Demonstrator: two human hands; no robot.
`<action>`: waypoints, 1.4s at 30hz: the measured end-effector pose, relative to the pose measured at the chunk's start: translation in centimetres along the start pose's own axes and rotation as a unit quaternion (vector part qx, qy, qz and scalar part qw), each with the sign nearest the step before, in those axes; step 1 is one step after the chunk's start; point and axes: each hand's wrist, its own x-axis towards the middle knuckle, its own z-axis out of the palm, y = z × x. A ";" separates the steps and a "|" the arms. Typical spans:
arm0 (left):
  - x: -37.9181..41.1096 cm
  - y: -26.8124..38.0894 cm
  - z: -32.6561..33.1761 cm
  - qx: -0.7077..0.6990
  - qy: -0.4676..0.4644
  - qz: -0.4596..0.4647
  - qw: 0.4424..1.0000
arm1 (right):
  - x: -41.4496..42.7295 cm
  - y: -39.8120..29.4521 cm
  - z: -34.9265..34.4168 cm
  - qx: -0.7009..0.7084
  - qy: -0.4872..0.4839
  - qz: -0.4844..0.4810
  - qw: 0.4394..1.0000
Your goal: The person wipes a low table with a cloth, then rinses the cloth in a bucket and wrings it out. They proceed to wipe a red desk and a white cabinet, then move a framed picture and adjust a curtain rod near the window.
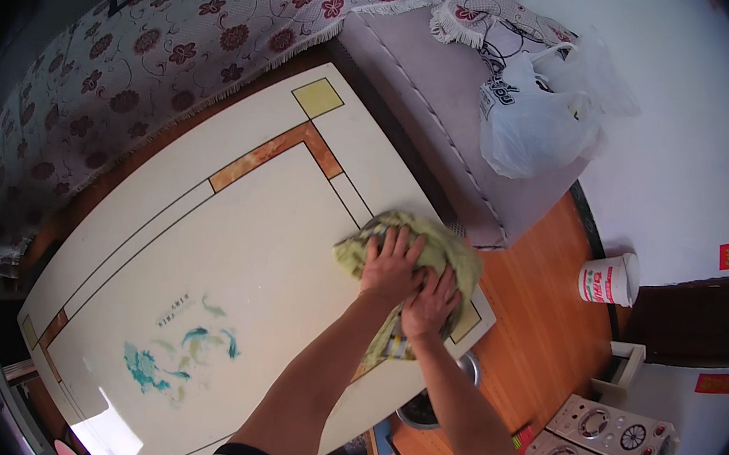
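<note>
A crumpled yellow-green cloth (464, 264) with a patterned part lies bunched near the right-hand end of a cream coffee table (236, 247). My left hand (392, 267) holds the cloth down from above, its fingers bent over the folds. Close beside it, my right hand (430, 304) grips the same cloth, and the two hands touch or nearly touch. Part of the cloth hangs toward me below the right wrist. The table top bears brown marbled border strips and a teal fish-and-flower print (181, 355). Both palms are hidden.
A sofa with a floral cover (190, 43) runs along the far side. White plastic bags (536, 119) rest on its mauve end section (432, 95). On the wood floor (517, 297) stand a paper bucket (609, 280), speakers (609, 440) and a metal basin (418, 413), partly under the table.
</note>
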 end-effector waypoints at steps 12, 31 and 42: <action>12.0 -13.7 -7.4 0.117 -0.041 -0.034 0.992 | 14.9 -11.6 4.9 0.011 0.013 -0.102 0.995; -14.9 -32.9 -21.8 0.146 0.119 -0.284 0.940 | -1.0 -38.5 4.2 0.143 -0.007 -0.381 0.913; -40.9 -45.7 -34.8 0.185 0.137 -0.385 0.894 | -23.2 -59.4 1.5 0.140 -0.030 -0.497 0.856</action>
